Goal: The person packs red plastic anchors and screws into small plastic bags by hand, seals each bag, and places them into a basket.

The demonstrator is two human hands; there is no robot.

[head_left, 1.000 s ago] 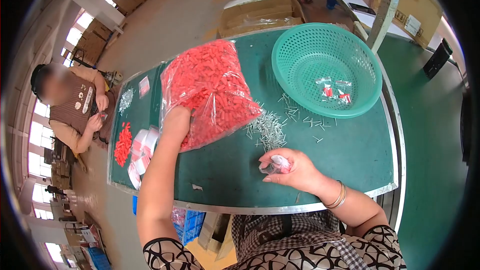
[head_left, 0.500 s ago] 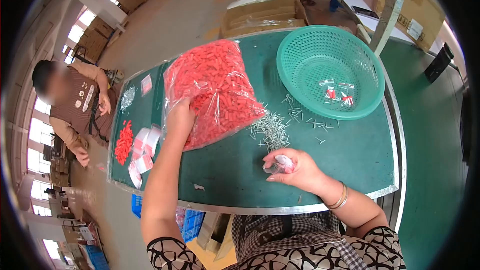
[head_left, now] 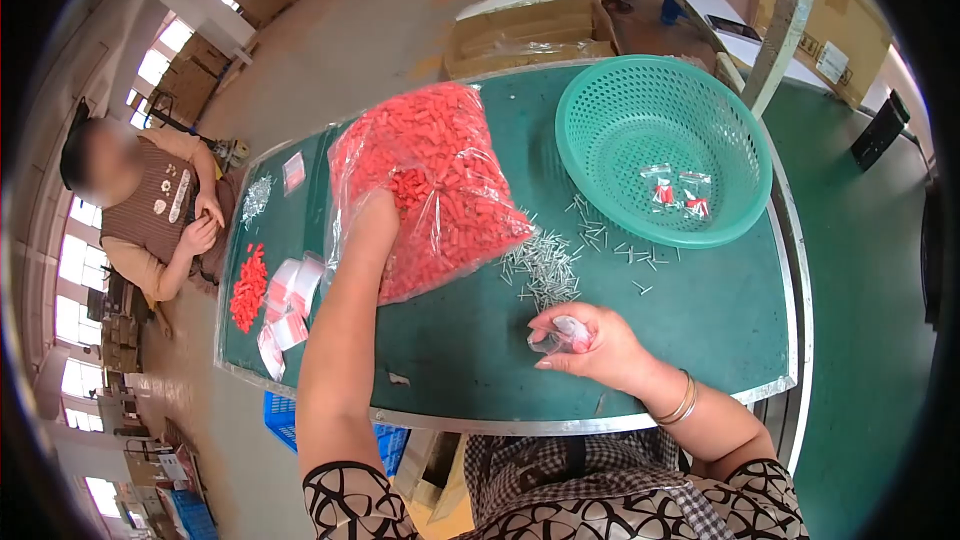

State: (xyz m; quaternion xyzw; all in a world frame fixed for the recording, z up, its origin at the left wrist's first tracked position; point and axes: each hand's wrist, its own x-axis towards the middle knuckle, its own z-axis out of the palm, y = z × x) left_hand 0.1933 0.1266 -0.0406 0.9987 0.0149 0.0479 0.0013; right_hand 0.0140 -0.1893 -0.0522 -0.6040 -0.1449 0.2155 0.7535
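"Left hand [head_left: 378, 220] has slid a bit further right over the big bag of red pieces [head_left: 445, 170] since a moment ago, and the co-worker [head_left: 150, 200] at the left of the frame has brought both hands [head_left: 205, 225] back together."

"Yeah, saw that from where I'm standing. What's the left grip doing though?"

"Can't tell, tbh. Fingers are hidden at the opening of that bag, upper middle of the frame."

"And the right hand [head_left: 605, 345]?"

"Lower right of centre, above the desk [head_left: 480, 370]. Grip's narrow, thumb and fingers curled round a small clear bag [head_left: 552, 338] with something whitish and red in it."

"What's all that silver stuff?"

"Loose screws [head_left: 545, 265], heaped between the big bag and the right hand, strays trailing off right. Green basket [head_left: 640, 125] sits upper right with two little packets [head_left: 664, 192] inside."

"Left side of the desk?"

"Small red pile [head_left: 248, 290], some flat packets [head_left: 285, 312] overlapping just beside it, and more silver bits [head_left: 257, 198] further up."
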